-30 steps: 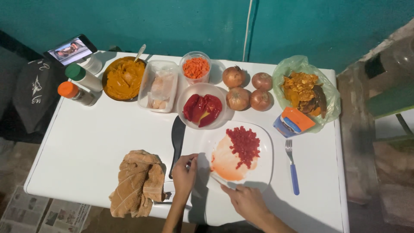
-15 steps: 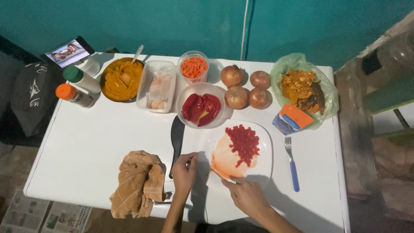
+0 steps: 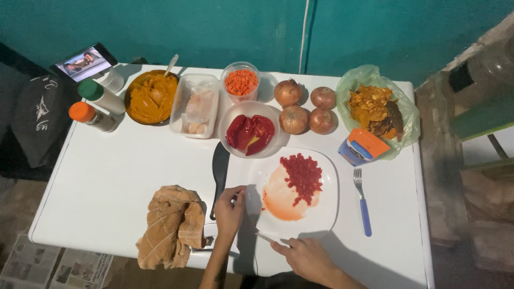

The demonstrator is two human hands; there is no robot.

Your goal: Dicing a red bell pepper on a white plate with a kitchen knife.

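Note:
A white plate [image 3: 321, 214] near the table's front edge carries a heap of diced red pepper [image 3: 303, 176] and a smear of orange-red juice. My left hand [image 3: 229, 213] grips the plate's left rim with curled fingers, right beside a black utensil [image 3: 220, 166] lying on the table. My right hand [image 3: 306, 258] is below the plate at the near edge. It is closed on a small knife [image 3: 266, 237] whose blade points left along the plate's front rim.
Behind the plate stand a bowl of red pepper pieces [image 3: 250, 132], several onions [image 3: 308, 109], a cup of diced carrot [image 3: 241, 81], a plastic tub [image 3: 197, 104] and a bowl of orange paste [image 3: 151, 96]. A brown cloth [image 3: 172, 225], a blue-handled fork [image 3: 362, 200], a green bag [image 3: 377, 109], two bottles [image 3: 93, 109] and a phone [image 3: 84, 61] also sit here.
My right hand has drawn the knife back from the plate's lower left surface toward the table's near edge. The left hand stays at the plate's rim.

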